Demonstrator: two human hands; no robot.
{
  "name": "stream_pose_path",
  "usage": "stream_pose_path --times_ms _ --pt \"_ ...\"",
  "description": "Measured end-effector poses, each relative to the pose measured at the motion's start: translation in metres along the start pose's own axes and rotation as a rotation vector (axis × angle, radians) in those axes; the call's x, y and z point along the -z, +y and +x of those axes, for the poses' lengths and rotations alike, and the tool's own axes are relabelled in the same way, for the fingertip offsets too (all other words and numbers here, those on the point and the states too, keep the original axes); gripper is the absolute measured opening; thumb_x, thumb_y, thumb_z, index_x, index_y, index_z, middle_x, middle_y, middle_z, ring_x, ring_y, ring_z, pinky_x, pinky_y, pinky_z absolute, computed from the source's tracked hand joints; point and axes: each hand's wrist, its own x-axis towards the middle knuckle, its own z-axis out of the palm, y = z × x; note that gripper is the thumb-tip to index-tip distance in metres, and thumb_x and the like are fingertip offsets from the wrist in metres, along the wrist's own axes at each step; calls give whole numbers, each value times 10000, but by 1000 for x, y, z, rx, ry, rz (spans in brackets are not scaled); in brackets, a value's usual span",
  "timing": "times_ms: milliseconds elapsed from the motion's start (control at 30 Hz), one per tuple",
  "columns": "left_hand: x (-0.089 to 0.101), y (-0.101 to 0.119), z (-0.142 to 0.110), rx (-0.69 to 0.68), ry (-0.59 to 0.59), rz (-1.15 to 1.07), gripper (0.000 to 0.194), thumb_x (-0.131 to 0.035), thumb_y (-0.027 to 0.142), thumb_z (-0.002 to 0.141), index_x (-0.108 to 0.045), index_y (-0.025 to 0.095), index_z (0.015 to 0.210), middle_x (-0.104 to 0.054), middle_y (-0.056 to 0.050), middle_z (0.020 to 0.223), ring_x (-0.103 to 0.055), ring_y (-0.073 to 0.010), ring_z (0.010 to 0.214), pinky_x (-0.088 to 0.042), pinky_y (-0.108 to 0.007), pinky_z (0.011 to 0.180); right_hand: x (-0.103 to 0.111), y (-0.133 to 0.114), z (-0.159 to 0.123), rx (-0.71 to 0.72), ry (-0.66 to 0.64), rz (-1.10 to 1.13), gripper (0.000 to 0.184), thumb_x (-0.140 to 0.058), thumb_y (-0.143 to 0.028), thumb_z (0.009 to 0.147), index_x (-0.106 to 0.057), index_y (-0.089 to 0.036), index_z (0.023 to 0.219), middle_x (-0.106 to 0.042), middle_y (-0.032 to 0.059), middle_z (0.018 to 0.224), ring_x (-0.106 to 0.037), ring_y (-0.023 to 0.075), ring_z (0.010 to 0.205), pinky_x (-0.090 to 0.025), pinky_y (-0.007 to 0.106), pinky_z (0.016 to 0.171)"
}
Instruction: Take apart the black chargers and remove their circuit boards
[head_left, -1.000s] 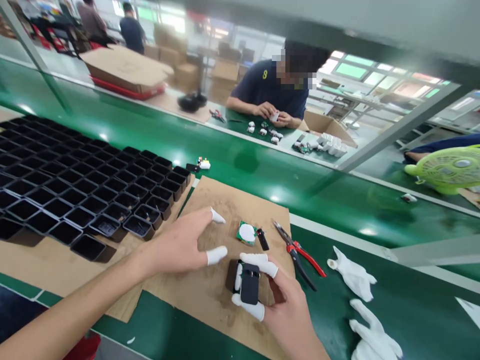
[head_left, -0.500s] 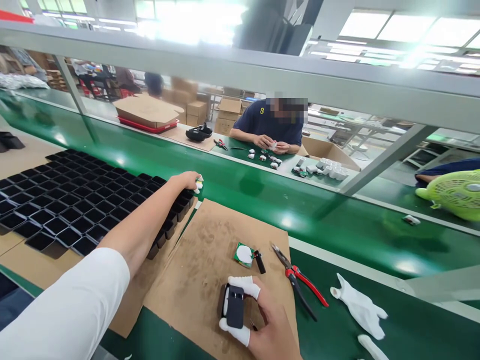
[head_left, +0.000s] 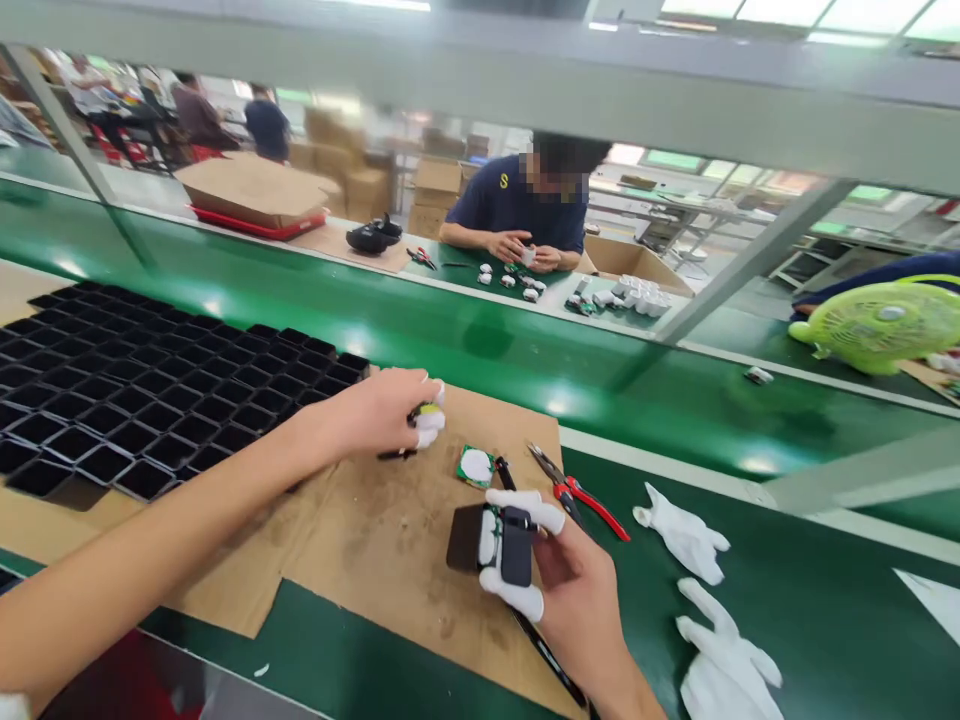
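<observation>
My right hand (head_left: pixel 577 580), white covers on its fingertips, grips a black plastic case (head_left: pixel 465 538) over the cardboard. At the case's mouth a green circuit board with a white pad (head_left: pixel 489 538) shows beside a black end cap (head_left: pixel 517 548). My left hand (head_left: pixel 390 412), fingers curled, is over the cardboard's left side. A small dark and yellow piece (head_left: pixel 424 410) shows at its covered fingertips, too blurred to name. Beyond my right hand lies another green board with a white pad (head_left: pixel 476 466), a short black part (head_left: pixel 505 472) beside it.
Rows of open black cases (head_left: pixel 165 390) stand at left. Red-handled pliers (head_left: pixel 592 505) and white gloves (head_left: pixel 686 530) lie at right. A dark slim tool (head_left: pixel 551 660) lies under my right wrist. Across the green belt (head_left: pixel 450 340) a co-worker (head_left: pixel 487 210) handles small parts; a green fan (head_left: pixel 885 325) stands at right.
My left hand has come back from the green belt to over the cardboard. My right hand has turned the case, so its long side and the board at its mouth show more. The view has shifted.
</observation>
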Motion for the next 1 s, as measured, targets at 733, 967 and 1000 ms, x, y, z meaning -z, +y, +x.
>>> stream_pose_path --times_ms 733,967,1000 --pt "-101 72 -101 -186 274 -726 605 -894 168 865 -639 258 1406 -798 -83 1206 -819 -282 1047 -706 -376 877 3 -37 -5 16 36 45 630 -1080 -662 686 -897 -301 1169 -895 148 1072 -878 405 933 -765 482 720" --pt "-98 75 -103 -216 287 -691 635 -903 208 895 -607 251 1455 -798 -92 1249 -836 -280 1080 -704 -344 918 -6 -33 -2 17 -58 39 651 -1151 -469 664 -885 -309 1236 -896 99 1096 -864 327 933 -759 438 814" --pt "-97 74 -103 -213 283 -696 626 -902 222 900 -611 252 1453 -797 -89 1240 -834 -276 1067 -701 -339 908 -6 -32 -3 19 -64 29 647 -1150 -472 664 -886 -305 1230 -897 101 1094 -863 330 932 -758 435 801"
